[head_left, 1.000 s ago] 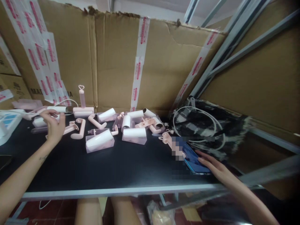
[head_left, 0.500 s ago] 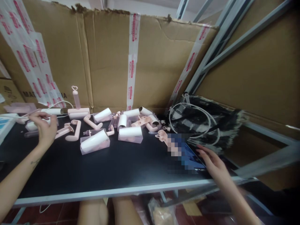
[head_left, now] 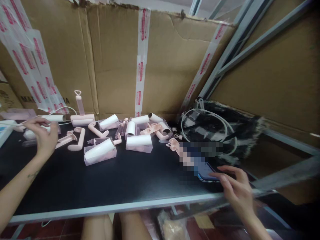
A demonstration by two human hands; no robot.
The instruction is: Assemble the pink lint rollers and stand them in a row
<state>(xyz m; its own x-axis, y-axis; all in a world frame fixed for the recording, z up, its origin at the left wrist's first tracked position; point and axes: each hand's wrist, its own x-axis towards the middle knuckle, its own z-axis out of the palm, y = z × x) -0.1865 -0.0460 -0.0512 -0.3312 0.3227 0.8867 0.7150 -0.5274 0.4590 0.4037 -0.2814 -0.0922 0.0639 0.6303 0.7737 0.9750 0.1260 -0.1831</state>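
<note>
My right hand [head_left: 238, 188] is at the right of the table, fingers spread. One of its fingertips touches the screen of a phone [head_left: 208, 171] lying flat, partly hidden by blurred blocks. At the far left my left hand [head_left: 45, 138] is over a white roll [head_left: 32, 133], its thumb apart from its bent fingers; no object shows clearly in its grasp. Just right of it is a pale pink slotted plastic part [head_left: 65, 140], with a pink L-shaped handle [head_left: 78, 140] farther right. Part of what lies behind the left fingers is hidden.
White rolls in clear pinkish boxes [head_left: 100, 155] and several pink parts are spread along the back. A pink stick with a heart-shaped loop [head_left: 79, 103] stands upright. A white cable [head_left: 183, 125] loops at right. Cardboard [head_left: 115, 66] walls the back; a metal rail [head_left: 100, 210] edges the front.
My right hand has moved from the phone's side edge onto its screen, fingers now more spread. The phone has gone from tilted up to lying flat. My left hand stays over the white roll.
</note>
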